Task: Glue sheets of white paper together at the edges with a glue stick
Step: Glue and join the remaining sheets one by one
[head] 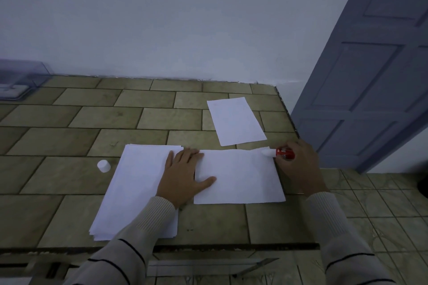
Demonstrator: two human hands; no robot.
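A single white sheet [240, 178] lies flat near the table's right edge. My left hand [183, 176] presses flat on its left side, fingers straight, and partly overlaps a stack of white paper [136, 190] to the left. My right hand [298, 164] grips a red glue stick [281, 152] whose white tip touches the sheet's far right corner. The glue stick's white cap [103, 165] stands on the table left of the stack. Another white sheet [236, 121] lies apart, further back on the right.
The tiled tabletop [115, 120] ends at a right edge [289, 113] close to my right hand, with tiled floor [382, 203] below. A grey-blue door [370, 65] stands at the right. A clear plastic box [20, 81] sits at the back left by the wall.
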